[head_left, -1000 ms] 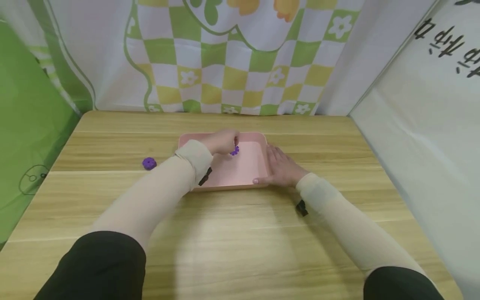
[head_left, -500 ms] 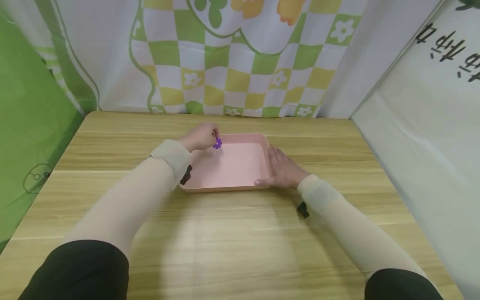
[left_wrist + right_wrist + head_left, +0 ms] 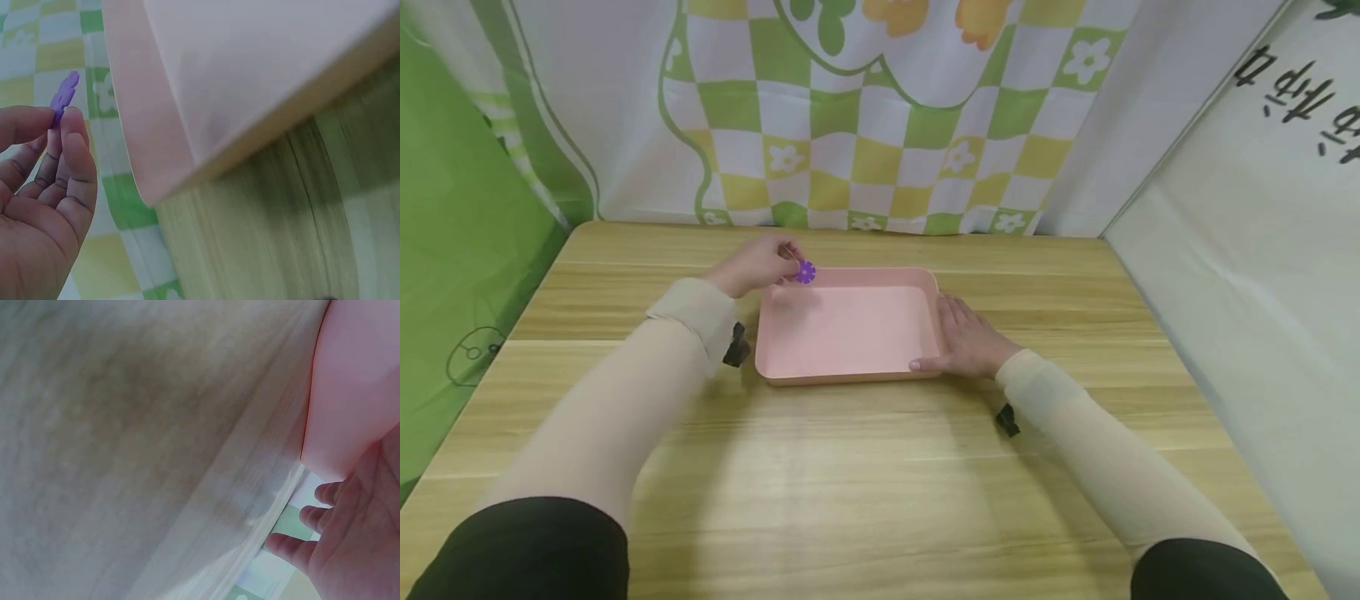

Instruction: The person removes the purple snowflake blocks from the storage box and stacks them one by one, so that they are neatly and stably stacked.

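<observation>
My left hand [image 3: 760, 265] pinches a purple snowflake-shaped plastic disc [image 3: 805, 272] between thumb and fingertips, over the far left corner of the pink tray [image 3: 850, 329]. In the left wrist view the disc [image 3: 64, 99] stands on edge in the pinch, and the tray's corner is beside the hand. My right hand [image 3: 970, 337] rests along the tray's right side, fingers extended against the outer wall and thumb at the near right corner. From the right wrist, the palm [image 3: 369, 531] shows close to the tray's pink wall [image 3: 350, 394].
The tray sits on a wooden table [image 3: 880, 483]. Behind the table hangs a checked green and yellow cloth [image 3: 880, 150]. A white panel [image 3: 1262, 250] stands on the right, a green one [image 3: 467, 233] on the left.
My left hand has carried the disc from inside the tray leftward and back to its far left corner. A purple piece seen left of the tray is now out of sight. My right hand stays put.
</observation>
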`<action>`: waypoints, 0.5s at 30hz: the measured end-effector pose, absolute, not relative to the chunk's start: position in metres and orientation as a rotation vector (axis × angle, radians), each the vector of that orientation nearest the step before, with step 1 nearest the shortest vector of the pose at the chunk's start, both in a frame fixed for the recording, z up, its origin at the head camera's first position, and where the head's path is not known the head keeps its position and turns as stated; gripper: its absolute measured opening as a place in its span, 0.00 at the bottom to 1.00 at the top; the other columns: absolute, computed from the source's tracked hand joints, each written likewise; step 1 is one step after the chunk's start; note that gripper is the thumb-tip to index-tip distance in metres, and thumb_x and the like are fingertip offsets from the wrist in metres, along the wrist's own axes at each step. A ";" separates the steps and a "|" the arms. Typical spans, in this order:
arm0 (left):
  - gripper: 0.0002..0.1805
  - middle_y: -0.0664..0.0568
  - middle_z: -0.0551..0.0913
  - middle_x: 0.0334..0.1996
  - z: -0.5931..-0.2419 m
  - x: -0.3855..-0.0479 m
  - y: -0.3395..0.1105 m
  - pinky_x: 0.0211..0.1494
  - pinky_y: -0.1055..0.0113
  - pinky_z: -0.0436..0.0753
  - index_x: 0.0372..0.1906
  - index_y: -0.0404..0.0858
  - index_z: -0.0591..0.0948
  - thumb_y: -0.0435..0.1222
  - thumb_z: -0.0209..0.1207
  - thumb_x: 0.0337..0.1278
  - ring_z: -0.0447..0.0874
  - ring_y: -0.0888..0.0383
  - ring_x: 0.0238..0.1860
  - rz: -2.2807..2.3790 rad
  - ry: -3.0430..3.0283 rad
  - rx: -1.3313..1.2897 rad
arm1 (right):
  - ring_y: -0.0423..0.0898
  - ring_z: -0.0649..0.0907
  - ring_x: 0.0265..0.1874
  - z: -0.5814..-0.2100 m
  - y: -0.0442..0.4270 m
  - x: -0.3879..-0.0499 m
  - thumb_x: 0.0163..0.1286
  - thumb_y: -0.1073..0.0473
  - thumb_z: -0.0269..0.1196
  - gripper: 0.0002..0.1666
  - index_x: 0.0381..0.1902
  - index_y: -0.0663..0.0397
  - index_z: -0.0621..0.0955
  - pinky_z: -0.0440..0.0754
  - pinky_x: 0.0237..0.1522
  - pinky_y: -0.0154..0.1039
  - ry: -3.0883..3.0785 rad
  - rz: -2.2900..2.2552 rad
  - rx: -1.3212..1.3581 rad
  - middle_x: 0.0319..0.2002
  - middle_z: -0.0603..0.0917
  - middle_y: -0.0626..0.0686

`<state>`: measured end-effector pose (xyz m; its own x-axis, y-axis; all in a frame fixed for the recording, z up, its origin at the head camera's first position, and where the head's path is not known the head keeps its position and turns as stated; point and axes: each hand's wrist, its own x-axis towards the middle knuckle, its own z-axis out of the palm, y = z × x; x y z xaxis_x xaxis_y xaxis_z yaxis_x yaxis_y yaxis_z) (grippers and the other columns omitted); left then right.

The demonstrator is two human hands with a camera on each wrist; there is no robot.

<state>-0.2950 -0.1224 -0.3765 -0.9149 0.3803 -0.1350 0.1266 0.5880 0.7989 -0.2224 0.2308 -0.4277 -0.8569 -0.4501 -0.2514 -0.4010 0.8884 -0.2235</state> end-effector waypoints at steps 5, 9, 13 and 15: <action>0.12 0.37 0.82 0.44 -0.381 -0.293 -0.141 0.45 0.60 0.85 0.52 0.23 0.77 0.26 0.53 0.69 0.82 0.50 0.41 1.300 2.529 0.357 | 0.70 0.47 0.78 -0.427 0.231 -0.223 0.67 0.28 0.64 0.73 0.78 0.77 0.39 0.49 0.77 0.60 2.753 -0.235 -0.638 0.79 0.41 0.75; 0.11 0.39 0.83 0.41 -0.385 -0.292 -0.156 0.45 0.61 0.85 0.50 0.22 0.77 0.26 0.53 0.69 0.82 0.53 0.39 1.313 2.537 0.311 | 0.69 0.46 0.78 -0.427 0.230 -0.223 0.67 0.28 0.64 0.74 0.78 0.77 0.38 0.48 0.78 0.59 2.750 -0.231 -0.633 0.79 0.41 0.75; 0.10 0.40 0.83 0.41 -0.384 -0.289 -0.170 0.45 0.61 0.86 0.50 0.22 0.76 0.26 0.53 0.71 0.83 0.53 0.38 1.301 2.552 0.283 | 0.69 0.46 0.78 -0.426 0.230 -0.223 0.67 0.27 0.63 0.74 0.78 0.76 0.38 0.48 0.78 0.59 2.742 -0.223 -0.631 0.79 0.40 0.75; 0.11 0.40 0.83 0.42 -0.382 -0.286 -0.177 0.44 0.63 0.86 0.50 0.22 0.76 0.26 0.52 0.72 0.83 0.52 0.40 1.297 2.558 0.272 | 0.69 0.45 0.78 -0.426 0.230 -0.223 0.67 0.28 0.63 0.74 0.78 0.76 0.37 0.48 0.78 0.60 2.737 -0.224 -0.630 0.79 0.39 0.74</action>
